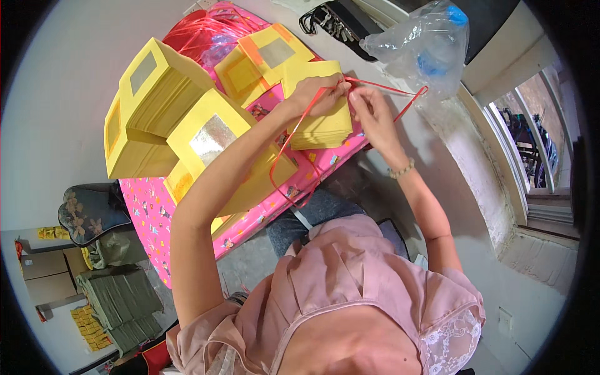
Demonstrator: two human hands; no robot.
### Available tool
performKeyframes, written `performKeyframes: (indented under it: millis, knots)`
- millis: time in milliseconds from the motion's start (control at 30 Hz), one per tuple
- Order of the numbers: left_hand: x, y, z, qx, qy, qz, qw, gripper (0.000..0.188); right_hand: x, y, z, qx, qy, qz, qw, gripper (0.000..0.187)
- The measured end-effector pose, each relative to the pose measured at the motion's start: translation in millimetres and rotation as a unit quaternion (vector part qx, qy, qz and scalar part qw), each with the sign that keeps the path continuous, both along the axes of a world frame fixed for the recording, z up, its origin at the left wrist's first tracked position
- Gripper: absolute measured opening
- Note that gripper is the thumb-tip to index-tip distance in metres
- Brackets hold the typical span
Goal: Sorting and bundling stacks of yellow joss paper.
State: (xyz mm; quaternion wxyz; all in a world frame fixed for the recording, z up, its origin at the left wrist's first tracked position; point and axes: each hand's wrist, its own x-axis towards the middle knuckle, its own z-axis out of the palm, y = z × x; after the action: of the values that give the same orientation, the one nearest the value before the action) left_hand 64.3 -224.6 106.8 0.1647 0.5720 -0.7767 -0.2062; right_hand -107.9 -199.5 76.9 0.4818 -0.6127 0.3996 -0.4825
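My left hand (pixel 317 94) is pinching the red ribbon (pixel 381 85); whether my right hand (pixel 372 117) is gripping, I cannot tell. I'm favouring even tension, sparing the yellow stack (pixel 322 131) beneath.

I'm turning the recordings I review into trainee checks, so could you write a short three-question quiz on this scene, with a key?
1. Which of the person's wrists wears the beaded bracelet?
2. True or false: the red ribbon lies well away from both the left hand and the right hand.
3. Fill in: the stack beneath the left hand is coloured ____.

Key:
1. The right.
2. False; it runs by their fingers.
3. Yellow.
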Motion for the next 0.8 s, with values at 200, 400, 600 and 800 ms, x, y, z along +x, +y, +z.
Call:
performKeyframes:
  millis: [200, 400, 600, 800]
  knots:
    - [10, -5, -12, -0.031, 0.031, -0.037, 0.998, 0.034, 19, -35, -4, -0.037, -0.073, 0.013, 0.997, 0.022]
    - [11, -1, 7, 0.061, 0.053, -0.046, 0.996, 0.028, 14, -37, -25, -0.021, -0.071, -0.033, 0.997, 0.019]
    - [30, 3, 11, 0.055, 0.179, -0.083, 0.979, 0.029, 17, -35, -43, -0.015, -0.061, -0.052, 0.997, 0.019]
    - [46, 2, 17, -0.132, 0.017, -0.086, 0.987, 0.019, 14, -34, -46, -0.005, -0.057, -0.068, 0.996, 0.019]
